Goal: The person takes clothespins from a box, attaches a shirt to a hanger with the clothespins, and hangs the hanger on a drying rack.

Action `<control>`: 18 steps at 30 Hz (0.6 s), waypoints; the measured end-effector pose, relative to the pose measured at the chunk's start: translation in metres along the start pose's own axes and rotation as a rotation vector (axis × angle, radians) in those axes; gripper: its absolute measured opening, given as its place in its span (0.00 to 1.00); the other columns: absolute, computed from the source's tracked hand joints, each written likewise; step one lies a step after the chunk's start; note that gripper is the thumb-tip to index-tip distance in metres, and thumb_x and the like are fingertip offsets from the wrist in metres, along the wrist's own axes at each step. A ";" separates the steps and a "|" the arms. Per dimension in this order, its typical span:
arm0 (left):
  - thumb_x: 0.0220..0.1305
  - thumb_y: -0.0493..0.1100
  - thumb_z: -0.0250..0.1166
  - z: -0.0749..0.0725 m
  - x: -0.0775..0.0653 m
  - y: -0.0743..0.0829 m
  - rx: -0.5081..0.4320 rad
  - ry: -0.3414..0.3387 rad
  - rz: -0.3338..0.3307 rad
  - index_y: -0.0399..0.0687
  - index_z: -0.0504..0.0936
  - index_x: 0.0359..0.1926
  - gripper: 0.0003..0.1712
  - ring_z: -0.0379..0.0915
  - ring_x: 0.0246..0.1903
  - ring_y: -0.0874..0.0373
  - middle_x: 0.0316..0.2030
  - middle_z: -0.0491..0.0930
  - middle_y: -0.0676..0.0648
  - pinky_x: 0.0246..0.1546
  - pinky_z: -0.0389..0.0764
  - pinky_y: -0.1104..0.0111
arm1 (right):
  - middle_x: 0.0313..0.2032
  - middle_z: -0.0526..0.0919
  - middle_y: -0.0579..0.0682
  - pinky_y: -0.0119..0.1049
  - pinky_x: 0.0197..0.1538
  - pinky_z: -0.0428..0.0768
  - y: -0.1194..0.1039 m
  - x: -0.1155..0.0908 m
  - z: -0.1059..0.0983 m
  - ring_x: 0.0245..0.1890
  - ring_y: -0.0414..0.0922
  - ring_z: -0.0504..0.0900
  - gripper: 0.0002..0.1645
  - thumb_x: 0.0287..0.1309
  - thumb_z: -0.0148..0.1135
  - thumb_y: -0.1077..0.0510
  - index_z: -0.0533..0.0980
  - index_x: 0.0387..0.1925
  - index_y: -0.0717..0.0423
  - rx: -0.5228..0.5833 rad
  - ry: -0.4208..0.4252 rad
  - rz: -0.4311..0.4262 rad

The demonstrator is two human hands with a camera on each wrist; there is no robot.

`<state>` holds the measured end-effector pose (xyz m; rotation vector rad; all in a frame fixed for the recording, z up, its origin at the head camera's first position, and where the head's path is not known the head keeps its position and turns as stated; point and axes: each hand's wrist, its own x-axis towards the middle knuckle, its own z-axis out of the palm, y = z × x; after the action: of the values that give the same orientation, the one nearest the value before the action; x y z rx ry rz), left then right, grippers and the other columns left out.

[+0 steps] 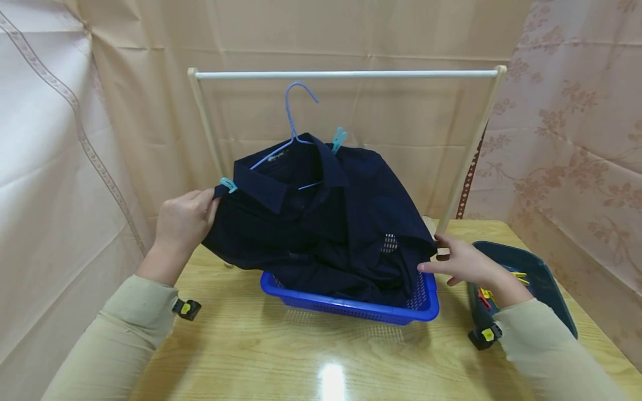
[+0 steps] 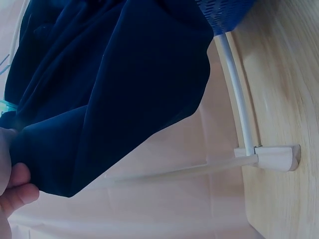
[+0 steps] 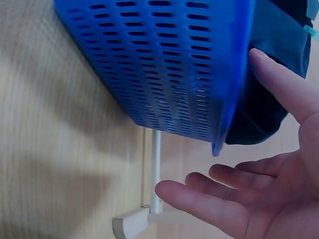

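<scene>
A dark navy collared shirt (image 1: pixel 371 195) is draped on a blue wire hanger (image 1: pixel 289 108), its lower part bunched in a blue perforated basket (image 1: pixel 351 312). One teal clothespin (image 1: pixel 228 185) clips the left shoulder, and a second clothespin (image 1: pixel 339 139) stands up beside the collar. My left hand (image 1: pixel 185 220) pinches the shirt's left shoulder just by the clip; in the left wrist view, fingertips (image 2: pixel 22 191) fold under the cloth. At the right sleeve's edge is my right hand (image 1: pixel 466 262), thumb and fingers spread. The right wrist view shows its thumb (image 3: pixel 279 82) against the dark cloth.
Behind the shirt stands a rack with a white crossbar (image 1: pixel 351 74) and a foot (image 2: pixel 274 157) on the wooden table (image 1: pixel 241 345). On the right, a dark green tray (image 1: pixel 544 284) holds yellow clothespins (image 1: pixel 520 277) and a red one (image 1: pixel 484 301). Curtains hang around.
</scene>
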<state>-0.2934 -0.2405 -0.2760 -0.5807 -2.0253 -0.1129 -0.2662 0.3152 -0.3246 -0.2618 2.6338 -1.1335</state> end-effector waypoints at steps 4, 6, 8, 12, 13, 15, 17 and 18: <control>0.64 0.32 0.69 0.001 -0.001 -0.001 0.009 -0.014 -0.009 0.31 0.83 0.31 0.07 0.83 0.21 0.44 0.24 0.84 0.37 0.15 0.80 0.56 | 0.71 0.56 0.77 0.50 0.36 0.88 0.003 0.003 0.005 0.66 0.74 0.66 0.66 0.60 0.72 0.41 0.43 0.78 0.68 0.007 -0.020 0.013; 0.64 0.32 0.69 0.001 -0.002 -0.001 0.011 -0.020 -0.015 0.31 0.83 0.31 0.07 0.83 0.21 0.44 0.25 0.84 0.37 0.16 0.80 0.56 | 0.70 0.59 0.76 0.49 0.36 0.88 0.004 0.004 0.007 0.65 0.73 0.69 0.64 0.60 0.73 0.41 0.45 0.78 0.68 0.016 -0.027 0.019; 0.64 0.32 0.69 0.001 -0.002 -0.002 0.010 -0.021 -0.018 0.31 0.83 0.31 0.07 0.83 0.21 0.44 0.25 0.84 0.37 0.15 0.80 0.56 | 0.70 0.60 0.76 0.50 0.36 0.88 0.004 0.004 0.008 0.63 0.72 0.71 0.61 0.60 0.72 0.42 0.48 0.77 0.69 0.027 -0.037 0.023; 0.64 0.32 0.68 0.003 -0.003 -0.003 0.005 -0.021 -0.018 0.32 0.83 0.30 0.07 0.82 0.20 0.44 0.24 0.84 0.38 0.15 0.79 0.56 | 0.68 0.64 0.75 0.49 0.35 0.88 0.004 0.005 0.010 0.61 0.69 0.74 0.55 0.61 0.71 0.42 0.57 0.73 0.71 0.029 -0.050 0.037; 0.64 0.32 0.68 0.003 -0.003 -0.003 0.004 -0.018 -0.016 0.32 0.83 0.30 0.07 0.82 0.20 0.44 0.24 0.84 0.38 0.14 0.79 0.56 | 0.68 0.64 0.75 0.48 0.35 0.88 0.004 0.005 0.011 0.61 0.68 0.75 0.54 0.61 0.71 0.42 0.58 0.72 0.72 0.031 -0.052 0.041; 0.64 0.32 0.68 0.003 -0.003 -0.003 0.002 -0.017 -0.015 0.32 0.83 0.30 0.06 0.82 0.20 0.44 0.24 0.84 0.38 0.14 0.79 0.56 | 0.68 0.64 0.75 0.48 0.35 0.88 0.005 0.007 0.011 0.60 0.68 0.75 0.52 0.61 0.71 0.42 0.60 0.71 0.71 0.039 -0.054 0.043; 0.64 0.32 0.69 0.003 -0.003 -0.004 -0.001 -0.013 -0.013 0.32 0.82 0.30 0.07 0.81 0.20 0.44 0.23 0.84 0.38 0.14 0.79 0.56 | 0.68 0.64 0.75 0.49 0.35 0.88 0.005 0.008 0.011 0.60 0.67 0.75 0.52 0.61 0.72 0.43 0.60 0.72 0.71 0.054 -0.057 0.043; 0.64 0.32 0.69 0.003 -0.004 -0.004 -0.003 -0.011 -0.012 0.32 0.82 0.30 0.07 0.81 0.20 0.44 0.23 0.83 0.38 0.14 0.78 0.56 | 0.68 0.65 0.75 0.49 0.36 0.88 0.006 0.008 0.011 0.60 0.67 0.76 0.52 0.61 0.72 0.43 0.60 0.72 0.70 0.058 -0.059 0.042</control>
<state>-0.2962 -0.2444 -0.2800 -0.5718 -2.0394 -0.1202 -0.2711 0.3094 -0.3373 -0.2244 2.5388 -1.1681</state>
